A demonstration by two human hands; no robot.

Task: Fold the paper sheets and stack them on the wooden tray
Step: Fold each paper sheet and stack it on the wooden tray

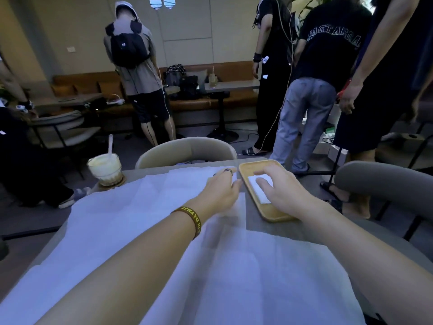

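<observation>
— What is gripped at the right hand [284,191]?

— Nothing is pinched. The fingers are spread and laid flat on the folded paper [260,189], which is pressed down inside the wooden tray [269,213].

— And the left hand [222,187]?

— It is held just beside the tray's near-left edge, fingers loosely extended over the unfolded paper sheets [145,221]; nothing is seen clasped in it. A ring is worn on one finger and a yellow wristband [191,220] is seen behind it on the wrist.

— Where are the sheets placed?

— They are spread across the table [276,227], leftward from the tray and back under both forearms.

— What is found further out?

— An iced drink [105,168] with a straw is set well to the left of the left hand. Beyond the tray a chair back is seen, and several people are standing farther off.
</observation>
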